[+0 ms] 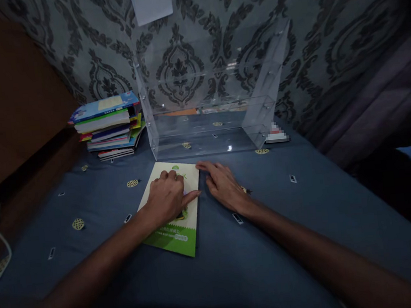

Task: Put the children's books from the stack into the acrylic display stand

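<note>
Booklet (pixel 189 213), long axis front-to-back, top toward rack (pixel 269 85), left hand (pixel 168 196), right hand (pixel 225 186) unclamped

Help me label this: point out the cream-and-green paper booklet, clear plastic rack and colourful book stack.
Cream-and-green paper booklet (pixel 178 244), head view: green lower band.
Clear plastic rack (pixel 266 89), head view: right side panel.
Colourful book stack (pixel 108 121), head view: page edges.

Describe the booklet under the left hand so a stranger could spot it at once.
Find the transparent rack on the dark blue cloth, then look just in front of its left half. There, beneath the left hand, lies the booklet. Its pale cover has a green band along the near edge, and it lies flat by itself, apart from the book stack further left.
</note>
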{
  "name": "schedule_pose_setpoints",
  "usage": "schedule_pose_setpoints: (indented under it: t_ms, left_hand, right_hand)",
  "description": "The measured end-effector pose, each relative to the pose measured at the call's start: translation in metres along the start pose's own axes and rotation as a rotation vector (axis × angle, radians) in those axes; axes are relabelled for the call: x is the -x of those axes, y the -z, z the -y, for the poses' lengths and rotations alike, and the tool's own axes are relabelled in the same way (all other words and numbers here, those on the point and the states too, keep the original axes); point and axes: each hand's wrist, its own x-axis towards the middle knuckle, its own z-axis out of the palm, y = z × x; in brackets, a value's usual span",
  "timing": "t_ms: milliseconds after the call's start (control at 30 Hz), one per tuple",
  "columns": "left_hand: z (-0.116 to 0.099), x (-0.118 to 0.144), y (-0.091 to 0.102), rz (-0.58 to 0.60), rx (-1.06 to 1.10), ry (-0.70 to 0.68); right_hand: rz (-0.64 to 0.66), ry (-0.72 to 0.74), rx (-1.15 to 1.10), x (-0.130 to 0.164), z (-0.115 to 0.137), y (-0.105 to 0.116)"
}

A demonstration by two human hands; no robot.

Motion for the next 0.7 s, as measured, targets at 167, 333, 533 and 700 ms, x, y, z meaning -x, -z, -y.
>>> schedule_pose_setpoints:
  t_ms: [167, 333, 533, 700]
  left_hand:
    - [-0.017, -0.003, 0.009, 0.073, -0.009, 0.027]
    - [-0.027, -0.008, 0.012, 0.117, -0.003, 0.063]
    - [-0.031, -0.016, 0.012, 0.102, 0.003, 0.039]
    - [-0.031, -0.018, 0.016, 0.097, 0.009, 0.024]
  right_hand:
    - [-0.005, -0.019, -0.142, -0.001, -0.007, -0.001]
    - [-0.029, -0.006, -0.222, -0.001, -0.013, -0.003]
    - [-0.061, -0.011, -0.322, -0.001, -0.02, -0.006]
    - [-0.098, -0.035, -0.343, 0.0, -0.021, -0.005]
